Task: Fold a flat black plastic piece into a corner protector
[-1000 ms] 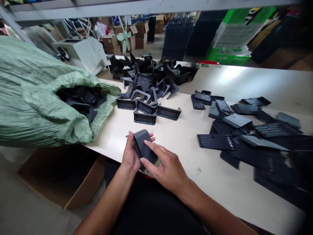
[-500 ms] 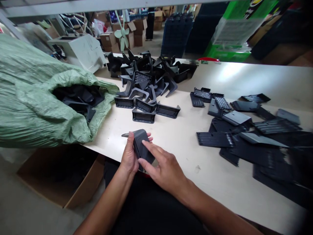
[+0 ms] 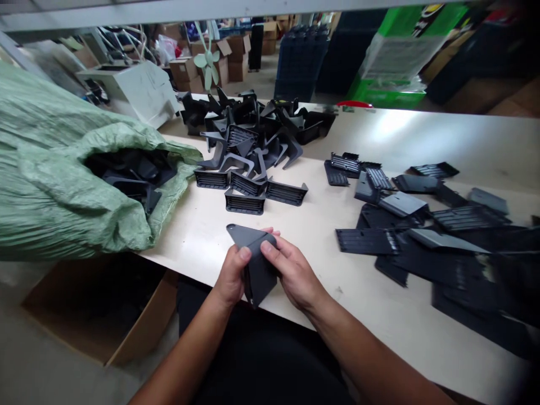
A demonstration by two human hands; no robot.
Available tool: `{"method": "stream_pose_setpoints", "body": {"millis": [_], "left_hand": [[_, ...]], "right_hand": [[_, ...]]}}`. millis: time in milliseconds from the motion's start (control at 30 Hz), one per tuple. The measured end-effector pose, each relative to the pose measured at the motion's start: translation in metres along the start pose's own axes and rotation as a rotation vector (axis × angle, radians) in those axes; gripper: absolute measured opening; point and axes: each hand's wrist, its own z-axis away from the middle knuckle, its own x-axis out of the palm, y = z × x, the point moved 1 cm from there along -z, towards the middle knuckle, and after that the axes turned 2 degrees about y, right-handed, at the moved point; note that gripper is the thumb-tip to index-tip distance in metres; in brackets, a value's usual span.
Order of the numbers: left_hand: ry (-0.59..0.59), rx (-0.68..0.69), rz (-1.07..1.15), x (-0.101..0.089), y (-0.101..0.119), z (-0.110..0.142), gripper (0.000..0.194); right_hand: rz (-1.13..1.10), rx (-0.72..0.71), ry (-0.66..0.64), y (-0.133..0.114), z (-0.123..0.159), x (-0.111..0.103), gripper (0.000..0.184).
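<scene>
A dark grey plastic bracket (image 3: 262, 275) with a triangular flange and a small hole at its tip is held between both hands, over the table's front edge. My left hand (image 3: 231, 275) grips its left side, thumb pressed on the face. My right hand (image 3: 295, 273) is closed on the right side, its thumb near the upper bend and other fingers partly hidden behind. Beyond the hands, several black slotted brackets (image 3: 245, 203) stand in front of a heap of similar black parts (image 3: 253, 121).
On the left a green woven sack (image 3: 50, 191) lies with its mouth open, black parts inside. Below it stands a cardboard box (image 3: 139, 320). Flat black slotted panels (image 3: 371, 241) are spread over the right of the pale table (image 3: 312, 236). A white metal box (image 3: 130, 90) stands behind.
The bracket has been turned so its triangular flange faces up. My right hand has shifted from its front face to its right side and grips it there.
</scene>
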Motion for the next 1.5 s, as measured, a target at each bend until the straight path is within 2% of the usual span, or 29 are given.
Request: {"method": "stream_pose_setpoints", "body": {"millis": [67,100,200,267,367,433,500,633,733,833,933,1000,1100,1167,1200,1300,1400,1500], "left_hand": [[0.034,-0.054,0.042,0.002,0.006,-0.002,0.078],[0.098,-0.079,0.103,0.003,0.011,-0.004,0.078],[0.312,-0.125,0.279,0.01,0.031,-0.008,0.053],[0.373,-0.13,0.273,0.016,0.039,-0.008,0.034],[0.405,-0.052,0.129,0.024,0.042,-0.004,0.023],[0.412,0.009,0.043,0.027,0.04,-0.001,0.026],[0.404,0.013,0.009,0.028,0.039,0.001,0.029],[0.411,-0.04,0.085,0.023,0.041,-0.003,0.031],[0.431,-0.054,0.176,0.021,0.047,-0.008,0.027],[0.496,-0.092,0.33,0.019,0.052,-0.015,0.017],[0.521,-0.17,0.38,0.012,0.051,-0.021,0.013],[0.514,-0.139,0.187,0.002,0.047,-0.024,0.018],[0.488,0.098,-0.342,-0.016,0.045,-0.021,0.034],[0.388,0.204,-0.612,-0.022,0.045,-0.014,0.039],[0.317,0.213,-0.693,-0.023,0.045,-0.01,0.041],[0.197,0.202,-0.782,-0.024,0.046,0.0,0.052],[0.202,0.174,-0.72,-0.026,0.046,0.005,0.051],[0.146,0.088,-0.719,-0.031,0.049,0.005,0.052]], "right_hand": [[-0.003,-0.01,-0.025,-0.001,0.002,0.0,0.043],[0.018,-0.009,-0.042,-0.001,0.003,0.0,0.044],[0.127,0.013,-0.132,0.001,0.011,0.001,0.04],[0.188,-0.016,-0.144,0.006,0.016,0.004,0.037],[0.247,-0.16,-0.047,0.015,0.024,0.009,0.037],[0.271,-0.236,0.01,0.019,0.027,0.013,0.04],[0.284,-0.26,0.022,0.018,0.027,0.016,0.039],[0.324,-0.221,-0.048,0.008,0.021,0.01,0.033],[0.486,-0.306,-0.084,0.003,0.017,-0.005,0.034],[0.587,-0.397,-0.038,0.01,0.017,-0.021,0.025],[0.551,-0.395,0.06,0.023,0.019,-0.029,0.027],[0.532,-0.37,0.111,0.028,0.019,-0.03,0.03],[0.491,-0.275,0.152,0.024,0.017,-0.029,0.038],[0.459,-0.197,0.137,0.017,0.016,-0.027,0.043],[0.445,-0.168,0.122,0.013,0.016,-0.026,0.045],[0.414,-0.147,0.109,0.004,0.015,-0.019,0.049],[0.4,-0.143,0.099,-0.005,0.01,-0.015,0.052],[0.416,-0.068,0.002,-0.013,-0.001,-0.017,0.054]]}}
